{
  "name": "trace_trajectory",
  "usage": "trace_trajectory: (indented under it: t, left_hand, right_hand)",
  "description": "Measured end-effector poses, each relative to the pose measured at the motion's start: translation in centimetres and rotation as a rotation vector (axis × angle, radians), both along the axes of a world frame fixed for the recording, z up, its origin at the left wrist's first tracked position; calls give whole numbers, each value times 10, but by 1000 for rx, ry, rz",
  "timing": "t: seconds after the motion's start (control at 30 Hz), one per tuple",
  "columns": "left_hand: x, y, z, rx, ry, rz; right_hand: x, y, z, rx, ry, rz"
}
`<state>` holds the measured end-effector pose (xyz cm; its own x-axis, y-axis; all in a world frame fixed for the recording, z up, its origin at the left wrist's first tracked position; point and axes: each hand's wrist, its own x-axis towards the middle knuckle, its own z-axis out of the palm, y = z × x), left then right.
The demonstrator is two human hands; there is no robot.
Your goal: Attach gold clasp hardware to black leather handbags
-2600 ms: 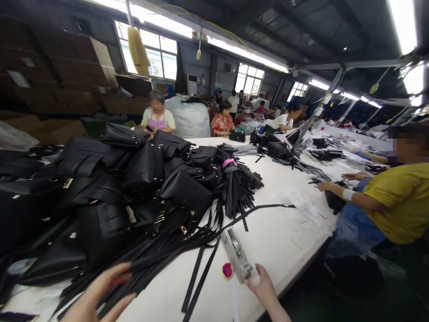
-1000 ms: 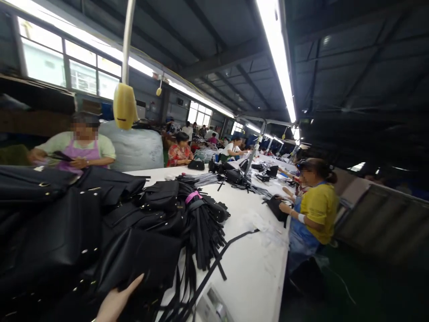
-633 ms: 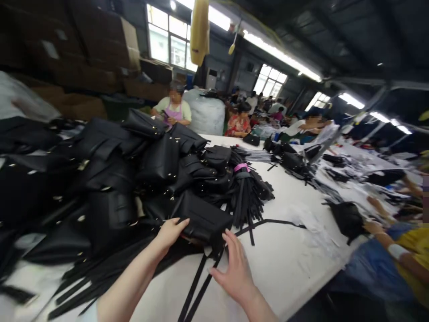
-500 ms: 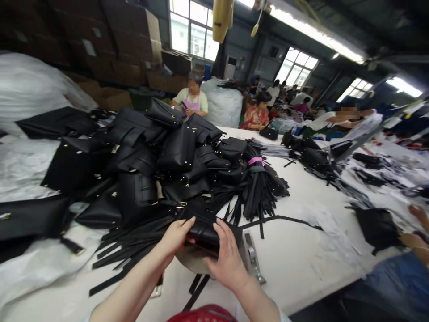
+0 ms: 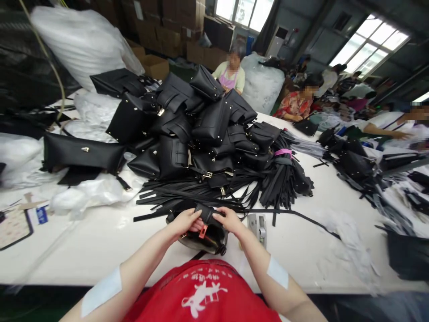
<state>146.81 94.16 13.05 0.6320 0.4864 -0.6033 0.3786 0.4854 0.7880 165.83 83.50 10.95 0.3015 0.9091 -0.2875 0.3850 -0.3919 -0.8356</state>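
Observation:
A black leather handbag (image 5: 217, 237) lies at the table's near edge, its mouth gaping toward me. My left hand (image 5: 188, 222) grips its upper edge from the left, fingers partly inside the opening. Opposite it, my right hand (image 5: 229, 220) pinches the same edge near a black flap or strap (image 5: 205, 213). Between the hands a small red tag-like piece (image 5: 203, 231) shows at the mouth; what it is fixed to is hidden. Beside my right hand stands a silver metal device (image 5: 258, 227), its kind unclear.
A heap of black handbags (image 5: 211, 123) rises ahead, with loose black straps (image 5: 174, 197) before it. A strap bundle (image 5: 279, 179) has a pink tie. Another black bag (image 5: 83, 152) lies left on plastic wrapping (image 5: 97, 192). A co-worker (image 5: 231, 74) sits beyond the heap.
My view has swung left and downward. The bag has been turned so its mouth faces me. My right hand, spread against the bag before, now pinches its edge.

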Motion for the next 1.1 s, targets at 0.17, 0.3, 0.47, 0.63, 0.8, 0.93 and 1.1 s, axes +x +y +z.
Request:
trace_trajectory:
  t: [0.17, 0.3, 0.47, 0.63, 0.8, 0.93, 1.1]
  left_hand:
    - [0, -14, 0, -188, -64, 132]
    - [-2, -16, 7, -278, -93, 166]
    - [-11, -24, 15, -326, -107, 176]
    - [-38, -38, 13, -184, -52, 172]
    - [-74, -56, 24, 515, 33, 97]
    - [-82, -70, 32, 1114, -63, -155]
    - [-81, -76, 29, 1375, -31, -308]
  right_hand:
    - [-9, -9, 32, 106, -120, -154]
    - [-28, -25, 63, 335, -414, -28]
    - [-55, -35, 57, 302, -652, 324]
    - [-65, -33, 45, 366, -849, 446]
    - [-68, -34, 51, 401, -897, 478]
    - [-72, -36, 52, 415, -904, 507]
    - [-76, -37, 47, 392, -876, 514]
